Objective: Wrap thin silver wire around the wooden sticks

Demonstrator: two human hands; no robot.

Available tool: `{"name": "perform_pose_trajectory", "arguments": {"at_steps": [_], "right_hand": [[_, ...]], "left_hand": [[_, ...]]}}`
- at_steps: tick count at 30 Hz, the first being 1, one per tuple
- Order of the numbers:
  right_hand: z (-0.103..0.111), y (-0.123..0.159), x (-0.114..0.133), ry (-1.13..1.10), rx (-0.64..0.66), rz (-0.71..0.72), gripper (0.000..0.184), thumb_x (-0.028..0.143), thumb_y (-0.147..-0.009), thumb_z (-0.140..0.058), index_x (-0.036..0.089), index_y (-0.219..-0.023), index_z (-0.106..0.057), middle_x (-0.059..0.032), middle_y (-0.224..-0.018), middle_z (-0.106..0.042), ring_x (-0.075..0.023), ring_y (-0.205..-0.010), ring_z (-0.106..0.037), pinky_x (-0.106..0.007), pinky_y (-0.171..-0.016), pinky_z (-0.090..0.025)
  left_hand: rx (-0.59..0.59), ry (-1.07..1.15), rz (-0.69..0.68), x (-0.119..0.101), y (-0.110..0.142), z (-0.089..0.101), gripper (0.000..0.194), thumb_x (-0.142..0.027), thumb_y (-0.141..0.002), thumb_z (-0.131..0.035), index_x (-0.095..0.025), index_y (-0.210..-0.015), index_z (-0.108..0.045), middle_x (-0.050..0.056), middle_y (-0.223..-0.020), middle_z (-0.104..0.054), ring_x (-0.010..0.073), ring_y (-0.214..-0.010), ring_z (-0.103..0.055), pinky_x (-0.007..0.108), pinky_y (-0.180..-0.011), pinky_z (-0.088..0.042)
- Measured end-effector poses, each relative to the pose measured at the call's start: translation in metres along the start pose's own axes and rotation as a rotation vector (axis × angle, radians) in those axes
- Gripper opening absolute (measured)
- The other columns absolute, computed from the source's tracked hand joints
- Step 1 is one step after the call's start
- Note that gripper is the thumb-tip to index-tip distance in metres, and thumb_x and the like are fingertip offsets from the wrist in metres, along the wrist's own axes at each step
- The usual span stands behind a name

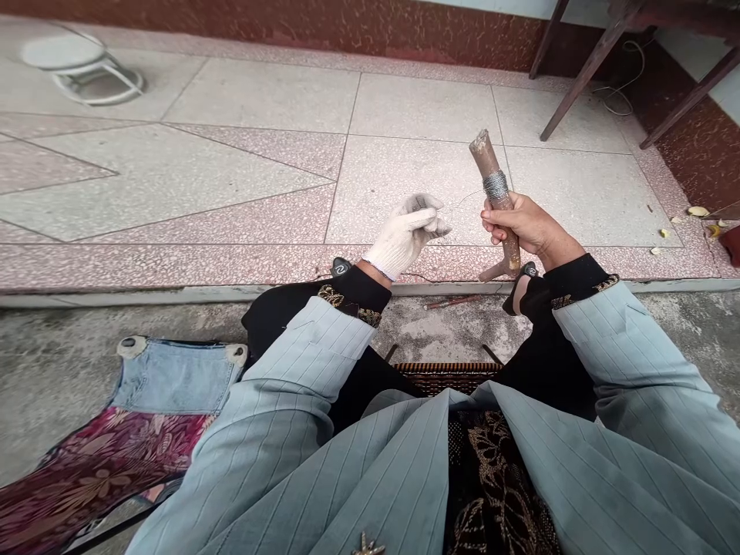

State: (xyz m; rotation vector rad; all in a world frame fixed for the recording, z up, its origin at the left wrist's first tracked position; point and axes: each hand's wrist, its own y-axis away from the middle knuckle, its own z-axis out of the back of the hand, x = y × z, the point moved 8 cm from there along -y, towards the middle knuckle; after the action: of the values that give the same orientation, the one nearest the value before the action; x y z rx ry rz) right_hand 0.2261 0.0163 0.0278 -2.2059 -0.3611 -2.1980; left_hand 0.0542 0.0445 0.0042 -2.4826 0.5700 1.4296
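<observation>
My bare right hand (529, 221) is wrapped round a forked wooden stick (486, 156), which stands nearly upright with its top leaning left. A coil of thin grey wire (496, 185) is wound round the stick just above my fingers. From the coil a loose strand runs left to my left hand (408, 231), which wears a white knitted glove. Its thumb and fingers are pinched together on the strand. The fork at the stick's lower end is close to the step's edge, between my feet; I cannot tell whether it touches the floor.
A thin reddish-brown stick (452, 302) lies on the concrete below the tiled step (271, 266). To my left is a denim and floral cloth piece (173, 378). A white stool (86, 65) stands far left, dark wooden table legs (583, 77) at the right. Scraps (697, 210) lie far right.
</observation>
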Motion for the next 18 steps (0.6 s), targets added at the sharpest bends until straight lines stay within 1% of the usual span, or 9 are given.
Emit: {"name": "perform_pose_trajectory", "arguments": {"at_steps": [3, 7, 9, 11, 13, 15, 16, 18], "right_hand": [[0.0048, -0.0001, 0.0, 0.005, -0.036, 0.015, 0.032, 0.026, -0.071, -0.08, 0.021, -0.082, -0.051, 0.0053, -0.06, -0.053, -0.0054, -0.045, -0.043, -0.022, -0.048, -0.048], [0.0085, -0.0007, -0.0013, -0.031, -0.103, 0.028, 0.034, 0.027, -0.071, -0.081, 0.021, -0.082, -0.049, 0.0072, -0.059, -0.051, -0.0047, -0.046, -0.041, -0.023, -0.054, -0.052], [0.0093, -0.0014, -0.0021, -0.049, -0.142, 0.037, 0.035, 0.03, -0.072, -0.08, 0.022, -0.083, -0.048, 0.0077, -0.06, -0.051, -0.0047, -0.046, -0.04, -0.023, -0.055, -0.052], [0.0096, -0.002, -0.0029, -0.061, -0.176, 0.045, 0.035, 0.033, -0.073, -0.079, 0.022, -0.084, -0.048, 0.0073, -0.061, -0.053, -0.0051, -0.047, -0.041, -0.023, -0.055, -0.052], [0.0095, -0.0024, -0.0033, -0.067, -0.2, 0.057, 0.035, 0.034, -0.073, -0.079, 0.023, -0.084, -0.048, 0.0062, -0.063, -0.055, -0.0055, -0.048, -0.042, -0.023, -0.056, -0.052], [0.0089, -0.0028, -0.0037, -0.074, -0.209, 0.066, 0.035, 0.034, -0.074, -0.08, 0.023, -0.085, -0.048, 0.0055, -0.064, -0.057, -0.0058, -0.048, -0.043, -0.024, -0.057, -0.053], [0.0087, -0.0029, -0.0045, -0.079, -0.21, 0.061, 0.035, 0.035, -0.074, -0.079, 0.023, -0.085, -0.048, 0.0054, -0.064, -0.058, -0.0059, -0.048, -0.043, -0.024, -0.057, -0.053], [0.0091, -0.0033, -0.0079, -0.094, -0.212, 0.031, 0.035, 0.036, -0.075, -0.079, 0.023, -0.086, -0.049, 0.0051, -0.064, -0.059, -0.0061, -0.049, -0.044, -0.024, -0.057, -0.053]], "left_hand": [[0.006, 0.004, 0.015, -0.0002, 0.0008, -0.0015, 0.011, -0.014, -0.079, -0.062, -0.019, -0.088, -0.059, -0.008, -0.056, -0.041, 0.0072, -0.052, -0.049, 0.031, -0.074, -0.054], [0.016, -0.151, 0.021, -0.0003, -0.0024, 0.0004, 0.017, -0.015, -0.075, -0.066, -0.018, -0.091, -0.063, -0.008, -0.057, -0.042, 0.0062, -0.049, -0.044, 0.028, -0.067, -0.053], [0.036, -0.274, -0.012, -0.0023, -0.0044, 0.0004, 0.021, -0.016, -0.073, -0.068, -0.018, -0.094, -0.065, -0.006, -0.061, -0.046, 0.0067, -0.052, -0.045, 0.026, -0.063, -0.05], [0.067, -0.444, -0.039, -0.0036, -0.0057, -0.0012, 0.022, -0.017, -0.071, -0.069, -0.017, -0.093, -0.067, -0.003, -0.066, -0.052, 0.0083, -0.058, -0.05, 0.025, -0.062, -0.047], [0.084, -0.649, -0.06, -0.0048, -0.0063, -0.0023, 0.016, -0.017, -0.07, -0.069, -0.016, -0.087, -0.069, 0.0, -0.07, -0.058, 0.0105, -0.064, -0.053, 0.024, -0.062, -0.045], [0.087, -0.8, -0.071, -0.0063, -0.0062, -0.0023, 0.009, -0.018, -0.071, -0.07, -0.015, -0.08, -0.07, 0.002, -0.073, -0.063, 0.0124, -0.069, -0.055, 0.025, -0.064, -0.043], [0.088, -0.824, -0.071, -0.0069, -0.006, -0.0019, 0.008, -0.019, -0.071, -0.07, -0.015, -0.078, -0.07, 0.002, -0.074, -0.064, 0.0131, -0.071, -0.055, 0.025, -0.064, -0.043], [0.101, -0.766, -0.051, -0.0068, -0.0055, -0.001, 0.01, -0.021, -0.073, -0.069, -0.015, -0.081, -0.071, 0.003, -0.077, -0.066, 0.0135, -0.072, -0.056, 0.025, -0.064, -0.044]]}}
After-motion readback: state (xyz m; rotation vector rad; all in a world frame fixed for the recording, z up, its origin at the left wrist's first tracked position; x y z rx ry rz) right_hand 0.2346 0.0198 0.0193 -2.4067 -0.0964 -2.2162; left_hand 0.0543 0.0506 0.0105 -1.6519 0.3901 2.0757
